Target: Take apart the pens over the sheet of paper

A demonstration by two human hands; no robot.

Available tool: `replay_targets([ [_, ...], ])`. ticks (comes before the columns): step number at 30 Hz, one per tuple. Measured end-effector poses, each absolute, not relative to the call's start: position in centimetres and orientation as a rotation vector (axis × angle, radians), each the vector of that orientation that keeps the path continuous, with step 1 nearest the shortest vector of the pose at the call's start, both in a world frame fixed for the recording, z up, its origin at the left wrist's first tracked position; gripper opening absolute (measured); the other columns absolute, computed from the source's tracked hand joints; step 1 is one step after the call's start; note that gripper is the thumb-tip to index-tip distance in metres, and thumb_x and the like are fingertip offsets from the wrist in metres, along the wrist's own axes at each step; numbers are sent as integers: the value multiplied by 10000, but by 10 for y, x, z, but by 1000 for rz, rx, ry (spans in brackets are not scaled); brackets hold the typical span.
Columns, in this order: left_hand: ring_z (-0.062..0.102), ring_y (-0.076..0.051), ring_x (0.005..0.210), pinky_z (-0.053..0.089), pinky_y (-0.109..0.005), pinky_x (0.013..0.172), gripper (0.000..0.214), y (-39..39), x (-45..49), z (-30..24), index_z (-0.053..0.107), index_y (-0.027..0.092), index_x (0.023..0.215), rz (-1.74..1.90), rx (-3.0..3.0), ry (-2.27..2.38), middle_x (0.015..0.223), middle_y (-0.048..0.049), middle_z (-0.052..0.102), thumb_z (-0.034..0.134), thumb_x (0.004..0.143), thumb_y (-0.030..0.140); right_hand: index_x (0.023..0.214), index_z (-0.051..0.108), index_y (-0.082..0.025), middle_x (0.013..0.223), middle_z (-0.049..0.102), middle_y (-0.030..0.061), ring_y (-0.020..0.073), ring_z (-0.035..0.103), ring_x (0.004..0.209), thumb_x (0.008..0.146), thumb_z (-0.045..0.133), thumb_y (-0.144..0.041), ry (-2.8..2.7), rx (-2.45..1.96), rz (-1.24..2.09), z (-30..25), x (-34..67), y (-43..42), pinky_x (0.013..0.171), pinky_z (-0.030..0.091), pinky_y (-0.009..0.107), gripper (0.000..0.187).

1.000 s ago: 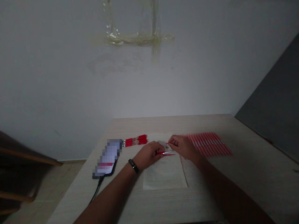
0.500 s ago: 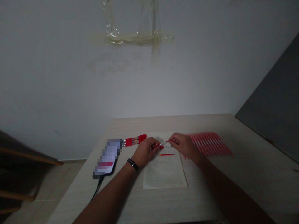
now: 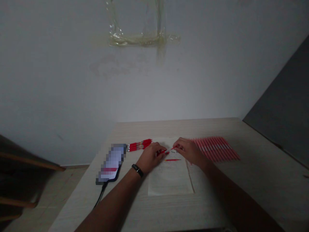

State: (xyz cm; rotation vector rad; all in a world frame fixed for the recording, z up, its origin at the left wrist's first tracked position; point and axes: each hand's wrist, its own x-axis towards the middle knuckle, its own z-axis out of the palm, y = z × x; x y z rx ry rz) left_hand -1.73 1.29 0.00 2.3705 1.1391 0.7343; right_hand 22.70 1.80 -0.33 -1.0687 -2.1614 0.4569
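Note:
Over a white paper sheet (image 3: pixel 169 180), my left hand (image 3: pixel 151 156) is closed on a red pen part (image 3: pixel 162 152); the fingers cover most of it. My right hand (image 3: pixel 187 149) pinches a thin red-and-pale pen piece (image 3: pixel 172 148), perhaps a refill. Its left end meets or overlaps the tip of the part in my left hand; I cannot tell whether it is inside. Just below the hands, a loose red refill (image 3: pixel 173 159) with a yellowish end lies on the sheet. Small grey bits (image 3: pixel 173 152) lie between the hands, partly hidden.
Several red pens (image 3: pixel 138 145) lie grouped behind my left hand. To the right is a row of pale red pen barrels (image 3: pixel 216 149). A phone (image 3: pixel 112 164) with a cable (image 3: pixel 100 196) lies at the left of the table (image 3: pixel 154 212). The wall (image 3: pixel 205 80) stands behind.
My right hand's thin piece has shifted slightly left and down, closing the gap to the pen part in my left hand. My left hand has hardly moved.

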Motion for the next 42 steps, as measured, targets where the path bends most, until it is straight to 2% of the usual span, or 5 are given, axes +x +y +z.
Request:
replay_targets([
  [15, 577, -196, 841, 447, -300, 750, 206, 10, -17, 3, 746, 230, 1042, 717, 2418, 1075, 886, -64, 658, 588, 941, 318, 950, 671, -200, 935, 690, 30, 172, 642, 880, 908, 592, -85, -2186, -1028, 493, -10, 225, 18, 813, 463, 291, 146],
  [26, 575, -192, 828, 443, -291, 736, 191, 10, -15, 2, 750, 221, 1029, 729, 2423, 1114, 866, -59, 653, 616, 915, 296, 982, 683, -213, 944, 722, 17, 166, 660, 901, 911, 538, -76, -2127, -1037, 674, -12, 222, 15, 803, 461, 266, 212],
  [34, 582, -187, 839, 449, -293, 751, 184, 9, -14, 3, 744, 221, 1021, 741, 2404, 1062, 889, -57, 661, 609, 925, 302, 1005, 681, -213, 941, 725, 18, 160, 658, 871, 946, 562, -179, -2095, -1060, 690, -12, 220, 14, 767, 463, 253, 137],
  [42, 593, -174, 810, 448, -290, 736, 149, 8, -14, 3, 716, 202, 990, 801, 2326, 1095, 894, -49, 679, 628, 901, 284, 1013, 679, -198, 916, 724, 35, 164, 647, 818, 923, 583, -189, -2049, -1128, 612, -8, 220, 13, 727, 469, 263, 132],
])
